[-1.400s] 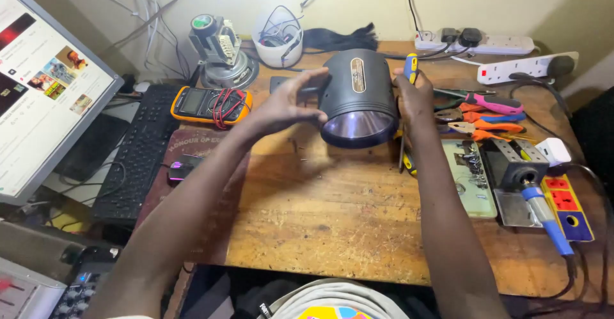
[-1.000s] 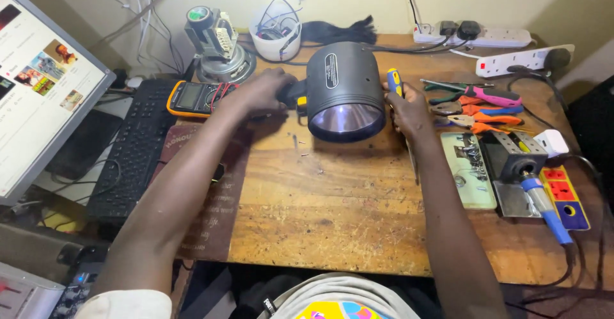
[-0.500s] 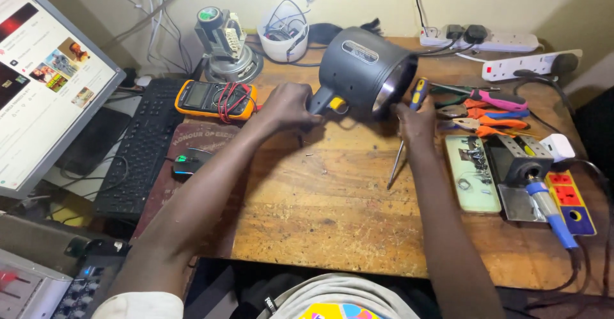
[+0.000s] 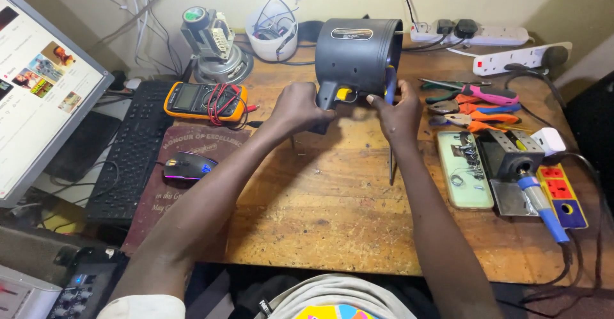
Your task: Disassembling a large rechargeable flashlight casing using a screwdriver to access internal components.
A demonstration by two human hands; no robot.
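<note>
A big dark grey hand spotlight [image 4: 355,53] is held over the middle back of a wooden bench [image 4: 332,216], its lens end turned to the right and away from me. My left hand [image 4: 297,108] grips its pistol handle, by the yellow trigger. At the lower right rim of the lamp body is my right hand [image 4: 400,114], which also holds a screwdriver [image 4: 391,162] whose thin shaft hangs straight down to the bench.
A yellow multimeter [image 4: 204,100] with red leads, a mouse [image 4: 188,165], a keyboard [image 4: 128,156] and a monitor [image 4: 38,95] lie to the left. Pliers [image 4: 476,104], a soldering iron on its stand [image 4: 524,172], a parts tray [image 4: 464,165] and power strips [image 4: 473,34] crowd the right.
The spotlight has been turned from lens facing me to lens facing right and away, and lifted further back. My left hand moved from the body to the handle.
</note>
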